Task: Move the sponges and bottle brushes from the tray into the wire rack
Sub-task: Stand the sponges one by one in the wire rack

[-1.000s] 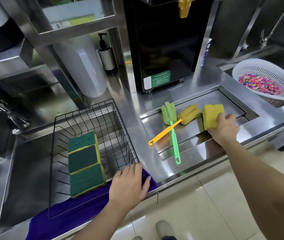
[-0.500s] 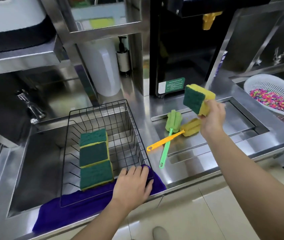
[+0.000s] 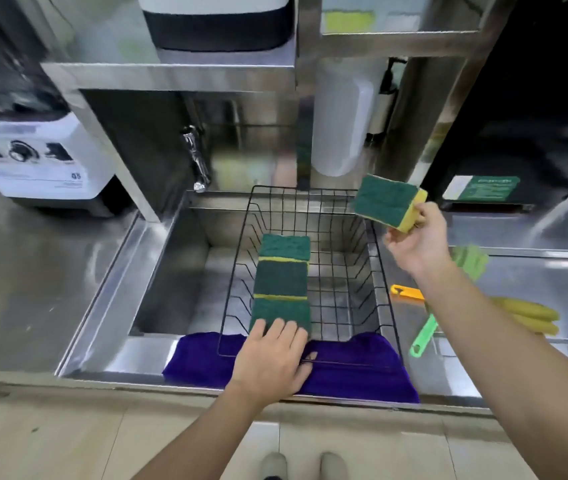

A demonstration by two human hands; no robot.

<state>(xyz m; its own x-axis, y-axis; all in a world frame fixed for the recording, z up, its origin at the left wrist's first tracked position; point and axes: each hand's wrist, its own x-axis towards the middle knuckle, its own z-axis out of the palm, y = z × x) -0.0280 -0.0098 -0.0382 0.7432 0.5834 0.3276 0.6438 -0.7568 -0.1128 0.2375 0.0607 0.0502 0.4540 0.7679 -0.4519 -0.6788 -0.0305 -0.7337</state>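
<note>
Right hand (image 3: 418, 241) raised, grip apparently pinched; left hand (image 3: 273, 358) flat, fingers spread.

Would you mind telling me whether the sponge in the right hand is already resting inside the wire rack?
No, the right hand holds the sponge in the air above the wire rack's right rim.

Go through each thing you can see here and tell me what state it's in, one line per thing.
Right hand: shut on the held sponge, raised by the wire rack's far right corner.
Left hand: flat on the rack's front edge and purple cloth.
Three sponges: in the rack, green side up, in a row.
Green brush: lying on the tray.
Yellow brush: lying on the tray.
</note>
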